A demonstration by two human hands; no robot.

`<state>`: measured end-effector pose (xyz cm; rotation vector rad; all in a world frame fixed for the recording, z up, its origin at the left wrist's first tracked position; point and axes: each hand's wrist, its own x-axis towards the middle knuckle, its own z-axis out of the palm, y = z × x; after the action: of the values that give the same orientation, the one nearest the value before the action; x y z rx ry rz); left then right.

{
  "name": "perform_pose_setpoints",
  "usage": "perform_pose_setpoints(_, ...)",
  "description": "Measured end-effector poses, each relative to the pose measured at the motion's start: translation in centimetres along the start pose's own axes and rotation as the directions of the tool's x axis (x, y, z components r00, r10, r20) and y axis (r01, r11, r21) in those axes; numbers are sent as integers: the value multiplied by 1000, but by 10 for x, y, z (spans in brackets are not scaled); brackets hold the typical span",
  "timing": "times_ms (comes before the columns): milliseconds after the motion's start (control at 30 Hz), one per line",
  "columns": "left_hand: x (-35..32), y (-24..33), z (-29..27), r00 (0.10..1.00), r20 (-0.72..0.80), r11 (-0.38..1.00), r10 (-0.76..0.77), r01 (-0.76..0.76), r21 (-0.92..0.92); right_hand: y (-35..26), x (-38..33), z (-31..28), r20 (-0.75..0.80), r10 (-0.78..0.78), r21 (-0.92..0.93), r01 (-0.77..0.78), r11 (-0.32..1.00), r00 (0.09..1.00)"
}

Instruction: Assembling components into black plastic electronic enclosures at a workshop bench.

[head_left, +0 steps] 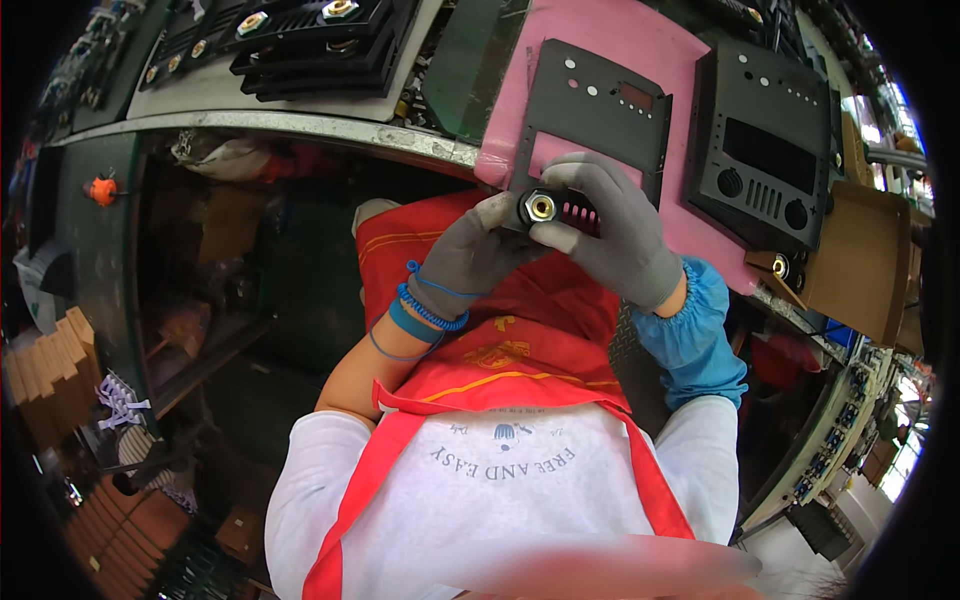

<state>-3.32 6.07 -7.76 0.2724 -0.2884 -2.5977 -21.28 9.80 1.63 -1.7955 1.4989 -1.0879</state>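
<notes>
A dark grey sheet-metal panel (597,105) with round holes and a rectangular cutout lies on a pink mat, its near end reaching over the table edge toward me. At its near left corner sits a socket connector (541,207) with a silver hex nut and a brass centre. My left hand (470,250), in a grey glove, is closed round the connector's left side and the panel's corner. My right hand (615,235), also gloved, curves over the near end, with thumb and fingers closed about the connector. Some fingertips are hidden beneath.
A second black panel housing (765,150) stands on the pink mat (640,30) at right. Beside it is an open cardboard box (860,265), with another brass-centred connector (781,265) nearby. Black panels with fitted connectors (320,50) are stacked at the back left. A metal table edge (400,140) runs before me.
</notes>
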Motion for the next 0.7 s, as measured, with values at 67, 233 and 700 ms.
perform_pose_setpoints(67,-1,0,0,1000,11,1000,4,-4,28,5,4,-6,224,56,-101,-35,994,973)
perform_pose_setpoints(233,-1,4,11,999,-41,997,6,-2,80,18,10,-15,288,-199,-98,236,967,937)
perform_pose_setpoints(700,-3,10,13,999,-40,996,14,-11,84,13,3,-11,218,-106,-13,112,994,970)
